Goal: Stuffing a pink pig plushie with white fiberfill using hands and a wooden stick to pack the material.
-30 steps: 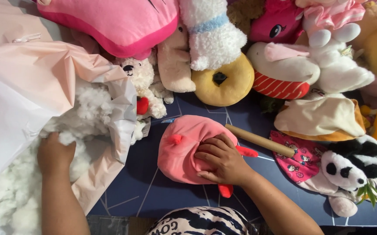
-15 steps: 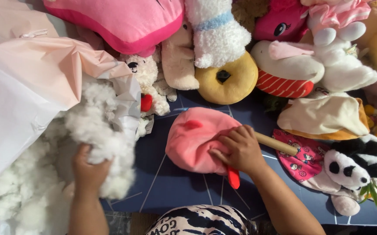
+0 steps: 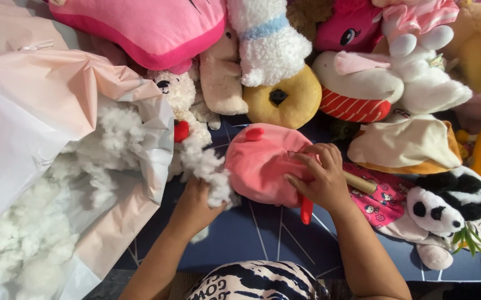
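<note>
The left hand (image 3: 196,203) is clenched on a tuft of white stuffing (image 3: 207,166), touching the left edge of the pink plush shell (image 3: 262,164) at the middle of the dark blue mat (image 3: 262,233). The right hand (image 3: 321,178) grips the shell's right edge, over a wooden stick (image 3: 360,182). Toys crowd the mat's far and right edges; the stuffing bag (image 3: 46,111) fills the left. Bare mat shows only along the near edge.

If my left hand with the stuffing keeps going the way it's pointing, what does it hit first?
Most likely the pink plush toy. The left hand holds a clump of white stuffing right beside the toy's edge, already about touching it, though depth is hard to judge.
</note>
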